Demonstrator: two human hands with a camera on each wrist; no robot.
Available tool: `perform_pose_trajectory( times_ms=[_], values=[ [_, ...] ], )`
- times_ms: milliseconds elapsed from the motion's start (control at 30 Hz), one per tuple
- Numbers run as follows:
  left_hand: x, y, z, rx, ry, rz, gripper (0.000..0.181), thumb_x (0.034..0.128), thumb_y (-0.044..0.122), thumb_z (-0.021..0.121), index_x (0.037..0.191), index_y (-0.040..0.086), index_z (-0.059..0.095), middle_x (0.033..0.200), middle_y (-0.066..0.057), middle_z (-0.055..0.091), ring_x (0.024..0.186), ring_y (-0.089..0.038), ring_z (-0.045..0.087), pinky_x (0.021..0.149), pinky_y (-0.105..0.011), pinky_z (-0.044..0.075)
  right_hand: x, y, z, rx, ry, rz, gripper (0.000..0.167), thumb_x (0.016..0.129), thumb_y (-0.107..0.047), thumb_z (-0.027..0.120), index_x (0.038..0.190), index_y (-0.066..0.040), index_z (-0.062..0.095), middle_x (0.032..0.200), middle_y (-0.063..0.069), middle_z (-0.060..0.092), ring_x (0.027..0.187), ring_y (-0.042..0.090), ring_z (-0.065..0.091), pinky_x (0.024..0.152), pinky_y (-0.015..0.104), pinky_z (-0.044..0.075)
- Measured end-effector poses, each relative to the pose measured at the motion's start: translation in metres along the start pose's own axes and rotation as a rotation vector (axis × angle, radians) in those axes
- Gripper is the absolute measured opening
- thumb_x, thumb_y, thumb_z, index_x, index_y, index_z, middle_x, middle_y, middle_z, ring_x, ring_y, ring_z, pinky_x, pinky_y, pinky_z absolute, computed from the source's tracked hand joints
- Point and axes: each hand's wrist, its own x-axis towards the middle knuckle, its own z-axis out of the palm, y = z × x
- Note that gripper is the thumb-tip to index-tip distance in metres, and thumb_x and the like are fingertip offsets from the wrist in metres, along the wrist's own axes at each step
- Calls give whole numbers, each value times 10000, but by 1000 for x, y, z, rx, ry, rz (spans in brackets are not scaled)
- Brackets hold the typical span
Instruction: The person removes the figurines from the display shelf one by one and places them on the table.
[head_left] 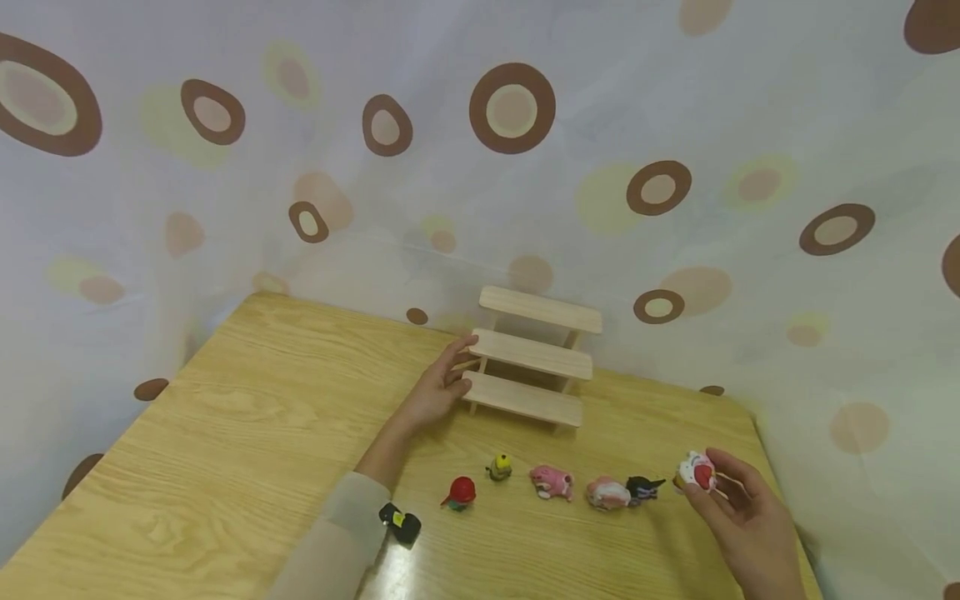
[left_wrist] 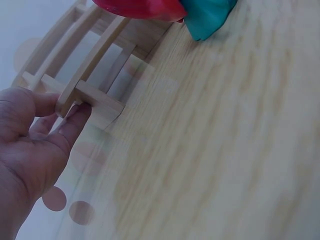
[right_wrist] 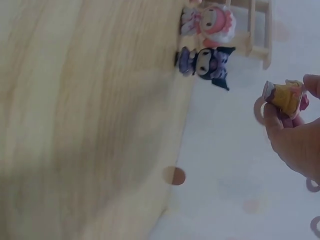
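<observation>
A three-step wooden display stand (head_left: 528, 354) stands against the back wall. My left hand (head_left: 433, 396) grips its left end; in the left wrist view the thumb and fingers (left_wrist: 75, 125) pinch the end of a shelf. My right hand (head_left: 750, 517) holds a small figurine (head_left: 696, 472), white and red from above, with a yellow body in the right wrist view. This figurine is raised above the table's right side. Closest to it stands a black-and-purple figurine (head_left: 643, 490), right beside a pink-and-white one (head_left: 608, 493).
More figurines line the wooden table (head_left: 247, 442): a pink one (head_left: 552, 482), a yellow-headed one (head_left: 499, 467) and a red-capped one (head_left: 459, 493). A black item (head_left: 401, 525) with a yellow mark is by the left sleeve. Dotted fabric (head_left: 450, 192) hangs around the table.
</observation>
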Motion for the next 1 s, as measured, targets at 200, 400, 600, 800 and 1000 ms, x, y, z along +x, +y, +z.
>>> perform_pose_trajectory(
  times_ms=[200,400,600,800,1000],
  values=[
    [-1,1,-1,-15,3,-21,720,1040,-120,510,1638,247,348,1686,-62,324,1536,-316,369,1277,-503,302,7,20,-10,-31,6,63,582,918,-75,832,1414,20,542,1185,-138,617,1004,-52,663,801,124,587],
    [-2,1,0,-21,3,-25,724,1041,-123,506,1643,244,341,1691,-75,311,1543,-341,354,1278,-508,299,14,40,-14,-288,-29,136,707,934,-271,839,1491,-8,491,1213,-127,556,972,-146,601,791,127,587],
    [-1,1,2,-30,-10,-7,736,1038,-125,512,1648,246,330,1694,-71,306,1540,-330,358,1281,-519,286,18,53,-14,-299,-131,240,785,917,-285,857,1537,-27,450,1214,-33,556,978,-118,619,815,155,586],
    [-3,3,3,-17,-18,-11,738,1042,-117,513,1649,258,327,1700,-57,297,1540,-315,358,1280,-523,285,15,62,-10,-326,-170,239,771,914,-223,860,1526,12,455,1240,27,552,967,-69,611,800,173,587],
    [-2,3,4,-17,-13,-11,740,1041,-120,510,1647,266,331,1694,-56,308,1538,-309,361,1277,-497,303,11,65,-7,-372,-132,176,677,913,-173,856,1468,24,522,1251,113,564,935,-71,608,766,152,580]
  ],
)
